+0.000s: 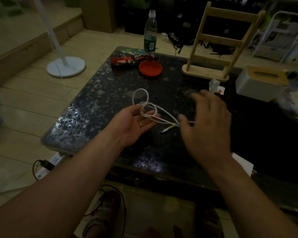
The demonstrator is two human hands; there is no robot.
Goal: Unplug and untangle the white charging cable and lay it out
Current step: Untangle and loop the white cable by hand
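Near the bench's (96,107) front edge, our left hand (134,124) lies open under the white charging cable's (149,109) loops; our right hand (208,122), spread and blurred, reaches its connector. Yanking could tighten the tangle.

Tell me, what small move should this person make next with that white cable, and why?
Probably pull the right hand away to the right, drawing the white cable straight. The cable is bunched in loops across the open left hand, with one end near the right thumb, and the dark table has bare room.
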